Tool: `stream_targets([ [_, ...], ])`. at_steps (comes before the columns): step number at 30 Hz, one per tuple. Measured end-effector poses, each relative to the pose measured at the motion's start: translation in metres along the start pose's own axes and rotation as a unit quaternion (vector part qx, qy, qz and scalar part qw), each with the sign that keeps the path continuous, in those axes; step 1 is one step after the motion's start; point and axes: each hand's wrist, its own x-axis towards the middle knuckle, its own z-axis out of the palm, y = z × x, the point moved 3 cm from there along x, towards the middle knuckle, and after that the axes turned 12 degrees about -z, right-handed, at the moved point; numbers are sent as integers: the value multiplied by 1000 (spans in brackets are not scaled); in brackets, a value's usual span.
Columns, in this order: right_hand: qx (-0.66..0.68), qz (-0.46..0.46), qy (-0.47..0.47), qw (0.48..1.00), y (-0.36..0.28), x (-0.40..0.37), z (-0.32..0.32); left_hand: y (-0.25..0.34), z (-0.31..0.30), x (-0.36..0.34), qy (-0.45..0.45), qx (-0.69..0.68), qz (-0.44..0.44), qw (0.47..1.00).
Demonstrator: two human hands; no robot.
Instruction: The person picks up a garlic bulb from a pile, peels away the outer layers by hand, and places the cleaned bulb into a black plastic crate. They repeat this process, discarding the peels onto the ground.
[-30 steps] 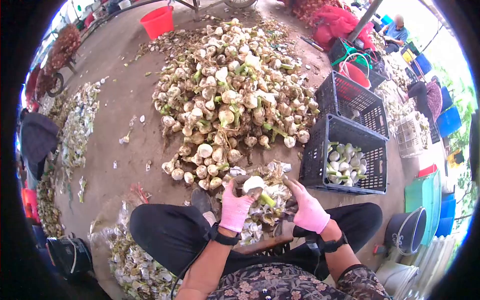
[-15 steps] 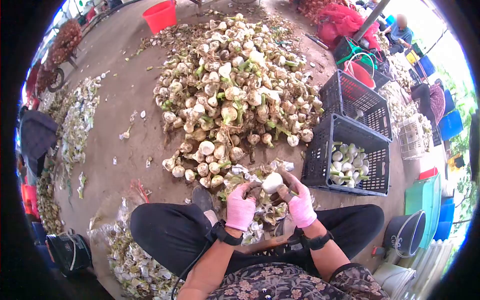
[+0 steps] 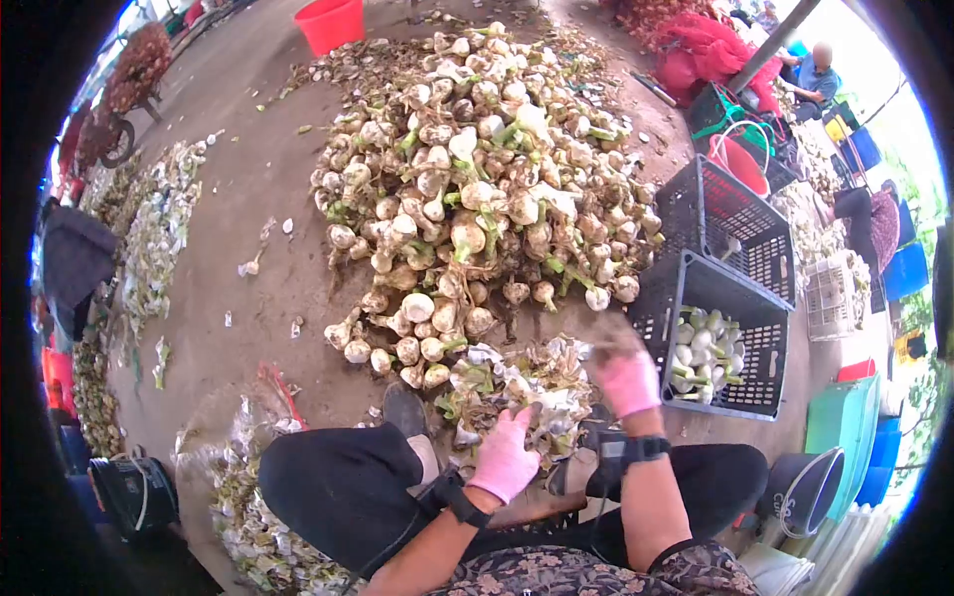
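Note:
My left hand, in a pink glove with dirty fingertips, hangs over a heap of papery garlic skins between my feet. Its fingers are stretched apart and hold nothing that I can see. Motion smears my right hand, also gloved in pink, at the left side of the near black crate. Whether a bulb is in its fingers cannot be made out. Cleaned white garlic bulbs with short green stems lie inside that crate. In front of me rises a large pile of unpeeled garlic, soil and roots still on it.
Behind the near crate stands a second black crate, with a red bucket beyond it. Another red bucket is at the back. Black buckets flank me. Skins cover the floor at left. A person sits at far right.
The white bulb held between both hands is no longer visible there. My right hand has moved right and up towards the crate; my left has dropped slightly. The view has shifted a little.

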Motion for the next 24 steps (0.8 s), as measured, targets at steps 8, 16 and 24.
stream_targets([
  [8, -581, -64, -280, 762, 161, 69, 131, -2, -22, 24, -8, -202, -93, 975],
  [16, -569, 12, -259, 781, 181, 46, 106, -7, -28, 32, 33, -192, -149, 970],
  [24, -328, -45, -216, 919, 37, -47, 110, -37, -8, 43, 52, -530, -120, 838],
])
